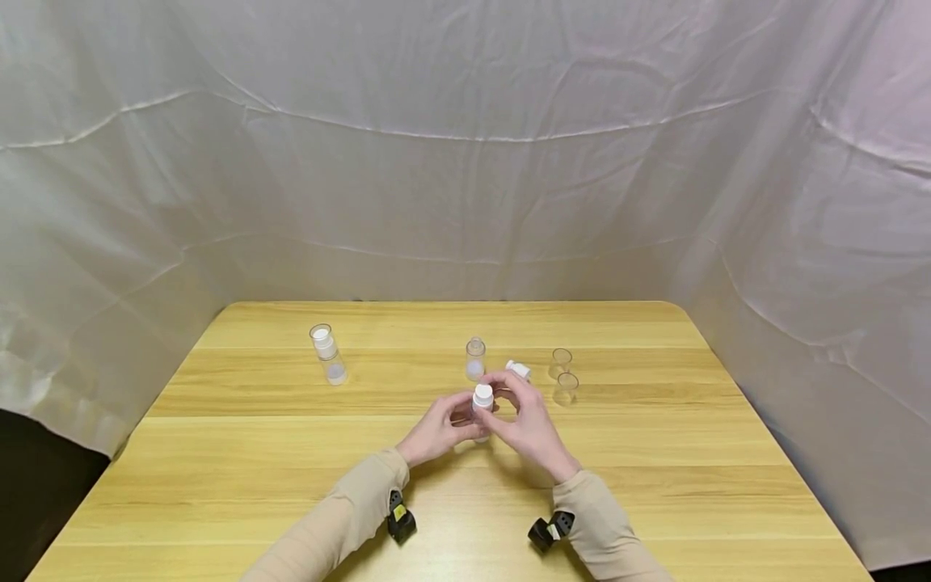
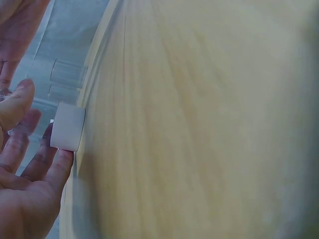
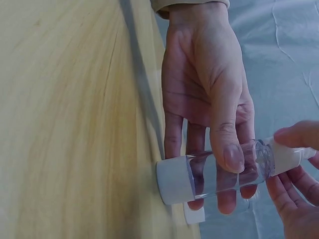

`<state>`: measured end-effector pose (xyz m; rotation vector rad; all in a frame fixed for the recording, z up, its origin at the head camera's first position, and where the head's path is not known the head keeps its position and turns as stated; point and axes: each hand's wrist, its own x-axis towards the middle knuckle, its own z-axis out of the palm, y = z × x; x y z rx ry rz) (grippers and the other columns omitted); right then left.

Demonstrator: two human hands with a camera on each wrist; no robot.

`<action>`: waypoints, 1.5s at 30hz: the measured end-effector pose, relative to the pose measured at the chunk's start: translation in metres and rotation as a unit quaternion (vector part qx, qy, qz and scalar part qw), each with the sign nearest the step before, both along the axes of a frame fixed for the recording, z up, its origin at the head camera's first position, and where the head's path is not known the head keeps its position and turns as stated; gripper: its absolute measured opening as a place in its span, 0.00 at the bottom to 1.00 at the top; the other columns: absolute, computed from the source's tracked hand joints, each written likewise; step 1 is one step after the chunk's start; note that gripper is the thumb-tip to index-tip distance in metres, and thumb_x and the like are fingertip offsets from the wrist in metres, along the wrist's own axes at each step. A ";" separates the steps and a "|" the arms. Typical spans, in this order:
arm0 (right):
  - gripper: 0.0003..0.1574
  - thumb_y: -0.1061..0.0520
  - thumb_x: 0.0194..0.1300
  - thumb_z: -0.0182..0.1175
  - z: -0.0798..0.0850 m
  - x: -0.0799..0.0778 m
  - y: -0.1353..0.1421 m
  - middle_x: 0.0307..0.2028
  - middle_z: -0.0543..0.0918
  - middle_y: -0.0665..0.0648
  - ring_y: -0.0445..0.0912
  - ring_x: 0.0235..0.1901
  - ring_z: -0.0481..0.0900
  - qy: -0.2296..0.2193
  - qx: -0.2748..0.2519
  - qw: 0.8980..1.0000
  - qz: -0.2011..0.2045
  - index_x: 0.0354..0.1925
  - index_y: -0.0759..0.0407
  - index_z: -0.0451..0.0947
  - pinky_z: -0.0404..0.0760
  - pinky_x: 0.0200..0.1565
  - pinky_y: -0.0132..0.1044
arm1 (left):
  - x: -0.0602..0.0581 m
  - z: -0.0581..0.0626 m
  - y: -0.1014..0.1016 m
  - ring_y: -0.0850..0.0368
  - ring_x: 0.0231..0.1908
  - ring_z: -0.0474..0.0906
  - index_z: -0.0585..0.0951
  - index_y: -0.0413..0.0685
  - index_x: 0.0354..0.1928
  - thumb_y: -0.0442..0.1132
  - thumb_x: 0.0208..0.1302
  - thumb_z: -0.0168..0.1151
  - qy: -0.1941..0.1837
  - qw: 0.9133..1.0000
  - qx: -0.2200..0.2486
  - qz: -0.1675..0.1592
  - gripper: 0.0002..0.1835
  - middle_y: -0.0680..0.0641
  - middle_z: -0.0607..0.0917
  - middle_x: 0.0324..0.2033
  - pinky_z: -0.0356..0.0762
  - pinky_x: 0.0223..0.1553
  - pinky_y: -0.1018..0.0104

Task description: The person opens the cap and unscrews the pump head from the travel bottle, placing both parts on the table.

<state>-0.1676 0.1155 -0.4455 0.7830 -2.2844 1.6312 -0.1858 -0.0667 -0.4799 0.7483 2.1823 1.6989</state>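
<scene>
A small clear bottle with a white base [image 3: 174, 181] stands upright between both hands, its base close over the tabletop. My left hand [image 1: 439, 430] grips its clear body, thumb on one side and fingers behind. White and topmost is the pump head [image 1: 483, 394], seated at the bottle neck, which my right hand [image 1: 528, 422] pinches between thumb and fingers. In the left wrist view, the white base [image 2: 68, 127] shows beside the left fingers, while the rest is largely hidden. Just beyond the hands, another clear bottle [image 1: 475, 361] stands without a pump, beside a white pump head [image 1: 519, 370] lying down.
Two clear caps [image 1: 566, 390] stand on the wooden table [image 1: 655, 453] to the right of the hands. A bottle with pump and clear cap [image 1: 329, 356] stands at the back left. Pale curtains [image 1: 465, 202] enclose the table's back and sides.
</scene>
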 end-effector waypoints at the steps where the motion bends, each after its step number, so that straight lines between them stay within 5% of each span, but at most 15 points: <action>1: 0.29 0.72 0.55 0.71 0.000 0.000 0.000 0.50 0.81 0.67 0.55 0.52 0.81 -0.002 0.002 1.000 0.002 0.55 0.69 0.75 0.84 0.61 0.39 | 0.000 0.000 0.000 0.38 0.64 0.77 0.73 0.37 0.66 0.33 0.66 0.65 -0.001 1.000 0.002 0.000 0.27 0.35 0.80 0.63 0.72 0.71 0.46; 10: 0.27 0.68 0.55 0.73 -0.001 0.000 -0.001 0.49 0.83 0.65 0.53 0.49 0.83 -0.012 -0.003 1.000 -0.025 0.52 0.66 0.76 0.85 0.57 0.36 | 0.000 -0.001 0.000 0.40 0.64 0.77 0.73 0.38 0.67 0.34 0.67 0.65 0.004 1.000 0.005 0.001 0.27 0.36 0.81 0.62 0.75 0.69 0.52; 18: 0.32 0.70 0.55 0.71 0.001 0.000 0.002 0.53 0.81 0.67 0.57 0.54 0.81 -0.034 0.000 0.999 0.004 0.57 0.69 0.74 0.83 0.62 0.41 | 0.001 -0.001 0.000 0.39 0.64 0.77 0.72 0.38 0.67 0.33 0.67 0.64 -0.001 1.000 0.003 0.003 0.27 0.35 0.80 0.63 0.72 0.70 0.46; 25: 0.31 0.63 0.52 0.76 -0.001 -0.001 0.000 0.45 0.83 0.60 0.48 0.43 0.81 -0.018 0.022 0.999 -0.045 0.53 0.65 0.75 0.87 0.50 0.46 | 0.000 -0.001 0.000 0.39 0.63 0.78 0.73 0.38 0.67 0.33 0.66 0.65 0.001 1.000 0.006 0.003 0.28 0.35 0.80 0.63 0.75 0.69 0.51; 29: 0.25 0.67 0.54 0.74 0.001 0.001 0.000 0.43 0.84 0.59 0.45 0.43 0.82 -0.020 0.015 0.999 -0.041 0.50 0.63 0.77 0.87 0.52 0.43 | 0.000 -0.001 0.000 0.39 0.63 0.78 0.73 0.39 0.66 0.34 0.66 0.66 0.009 1.000 0.005 0.003 0.27 0.36 0.81 0.62 0.75 0.69 0.49; 37: 0.36 0.71 0.54 0.71 0.002 0.000 0.001 0.55 0.82 0.66 0.56 0.54 0.82 -0.023 0.026 0.999 -0.001 0.61 0.67 0.73 0.83 0.62 0.46 | 0.000 -0.001 0.000 0.38 0.63 0.77 0.73 0.37 0.66 0.33 0.67 0.65 0.000 1.000 0.005 0.002 0.26 0.35 0.80 0.62 0.72 0.70 0.45; 45: 0.31 0.74 0.52 0.71 0.001 0.001 -0.001 0.51 0.82 0.65 0.56 0.51 0.84 -0.015 0.034 0.999 -0.017 0.55 0.70 0.74 0.85 0.58 0.43 | 0.000 -0.001 0.000 0.38 0.64 0.77 0.72 0.38 0.67 0.34 0.67 0.64 0.001 1.000 0.004 -0.001 0.27 0.35 0.79 0.63 0.73 0.70 0.46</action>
